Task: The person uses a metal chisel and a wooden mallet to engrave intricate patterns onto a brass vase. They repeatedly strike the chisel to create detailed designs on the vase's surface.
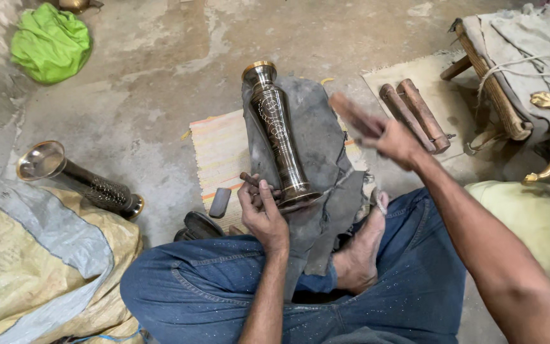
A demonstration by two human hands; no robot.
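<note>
A tall dark metal vase (278, 130) with engraved patterns and a brass rim lies on a grey cloth (323, 153) across my lap. My left hand (261, 210) rests at the vase's base, fingers closed on a thin dark tool (249, 180) whose tip touches the metal. My right hand (386, 137) is raised to the right of the vase, gripping a wooden mallet (351, 114) that is blurred with motion. My bare foot (361, 251) lies under the cloth's edge.
A second dark vase (77, 178) lies on the concrete floor at left, by a yellow sack (39, 267). A green cloth (51, 41) sits far left. Two wooden cylinders (415, 114) lie on a mat, beside a low cloth-covered stool (510, 70). Small dark tools (208, 216) lie near my knee.
</note>
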